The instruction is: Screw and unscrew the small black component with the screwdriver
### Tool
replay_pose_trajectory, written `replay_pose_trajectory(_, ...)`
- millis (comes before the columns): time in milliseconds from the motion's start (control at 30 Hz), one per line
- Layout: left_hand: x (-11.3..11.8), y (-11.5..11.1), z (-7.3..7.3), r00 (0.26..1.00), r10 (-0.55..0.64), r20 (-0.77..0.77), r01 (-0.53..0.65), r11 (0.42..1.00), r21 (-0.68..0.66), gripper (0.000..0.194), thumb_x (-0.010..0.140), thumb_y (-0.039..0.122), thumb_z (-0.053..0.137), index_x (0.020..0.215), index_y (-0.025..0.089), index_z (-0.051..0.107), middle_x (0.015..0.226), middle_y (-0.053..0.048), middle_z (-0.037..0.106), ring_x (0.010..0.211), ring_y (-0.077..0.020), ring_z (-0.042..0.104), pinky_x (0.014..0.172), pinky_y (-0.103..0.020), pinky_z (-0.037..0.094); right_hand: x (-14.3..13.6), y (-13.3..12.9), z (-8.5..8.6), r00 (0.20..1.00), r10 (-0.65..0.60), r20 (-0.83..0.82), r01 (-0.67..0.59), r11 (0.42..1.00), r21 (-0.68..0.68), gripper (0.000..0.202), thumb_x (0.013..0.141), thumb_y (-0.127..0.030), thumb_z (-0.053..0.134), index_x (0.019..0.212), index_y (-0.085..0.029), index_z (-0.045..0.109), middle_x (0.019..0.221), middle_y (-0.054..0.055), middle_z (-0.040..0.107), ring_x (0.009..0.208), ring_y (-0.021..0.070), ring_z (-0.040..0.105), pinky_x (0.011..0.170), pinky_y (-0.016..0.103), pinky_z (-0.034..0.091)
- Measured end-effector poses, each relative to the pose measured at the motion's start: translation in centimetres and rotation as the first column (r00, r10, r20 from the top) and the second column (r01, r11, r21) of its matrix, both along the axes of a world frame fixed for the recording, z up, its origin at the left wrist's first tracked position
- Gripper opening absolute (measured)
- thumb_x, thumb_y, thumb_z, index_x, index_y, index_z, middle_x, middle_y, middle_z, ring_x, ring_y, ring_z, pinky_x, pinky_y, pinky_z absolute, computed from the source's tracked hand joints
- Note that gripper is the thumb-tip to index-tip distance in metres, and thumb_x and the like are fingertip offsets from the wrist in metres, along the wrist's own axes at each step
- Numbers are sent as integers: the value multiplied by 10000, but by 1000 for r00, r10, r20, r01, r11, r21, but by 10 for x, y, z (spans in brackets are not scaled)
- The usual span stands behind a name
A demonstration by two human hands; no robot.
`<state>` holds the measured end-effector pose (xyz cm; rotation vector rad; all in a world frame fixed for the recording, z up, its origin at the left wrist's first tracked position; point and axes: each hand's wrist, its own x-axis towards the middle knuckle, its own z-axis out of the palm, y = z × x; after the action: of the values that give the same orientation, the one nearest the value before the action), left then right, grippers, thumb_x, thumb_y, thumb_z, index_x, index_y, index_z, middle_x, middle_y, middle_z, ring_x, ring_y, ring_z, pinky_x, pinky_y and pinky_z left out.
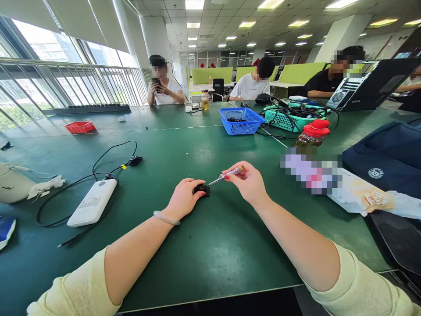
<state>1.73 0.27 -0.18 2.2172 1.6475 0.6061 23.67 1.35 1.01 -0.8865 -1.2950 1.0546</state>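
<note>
My left hand (184,196) rests on the green table and is closed around a small black part (206,190), with fingers and thumb on its two sides. What kind of part it is I cannot make out, as the fingers cover much of it. Between the fingers and thumb of my right hand (249,183) is a slim screwdriver (226,174) with a clear handle. It slants down to the left, and its tip reaches the black part or just above it; contact is too small to tell.
On the left lie a white power bank (94,202) and a looped black cable (42,210). Farther back are a red tray (80,127), a blue basket (241,120) and a teal basket (284,120). A red-lidded jar (312,134) and dark bag (388,153) stand right. Several people sit beyond.
</note>
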Motion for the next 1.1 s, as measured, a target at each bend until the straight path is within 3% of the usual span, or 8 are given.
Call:
replay_pose_trajectory(267, 1, -1, 1, 1000, -14, -11, 14, 1000, 11, 341, 935, 236, 639, 1271, 222, 699, 1259, -93, 699, 1325, -266, 536, 1145, -411, 425, -3, -1, -9, 972, 157, 175, -167, 985, 41, 291, 794, -451, 760, 768, -234, 568, 959, 44, 783, 950, 216, 745, 974, 463, 567)
replay_pose_trajectory(467, 0, -1, 0, 1000, -28, -12, 29, 999, 22, 341, 933, 237, 634, 1267, 236, 700, 1229, -81, 715, 1324, -270, 534, 1141, -424, 429, 1, -2, -5, 998, 35, 57, -40, 996, 79, 284, 806, -436, 763, 834, -248, 551, 913, 34, 777, 951, 224, 747, 932, 452, 583)
replay_pose_trajectory(1100, 0, -1, -1, 1000, -17, -9, 17, 1000, 6, 344, 937, 247, 635, 1276, 235, 698, 1263, -89, 700, 1336, -273, 525, 1146, -422, 420, 2, 0, -4, 999, 16, 30, -17, 999, 45, 322, 789, -457, 779, 829, -248, 537, 894, 33, 771, 922, 231, 747, 915, 461, 591)
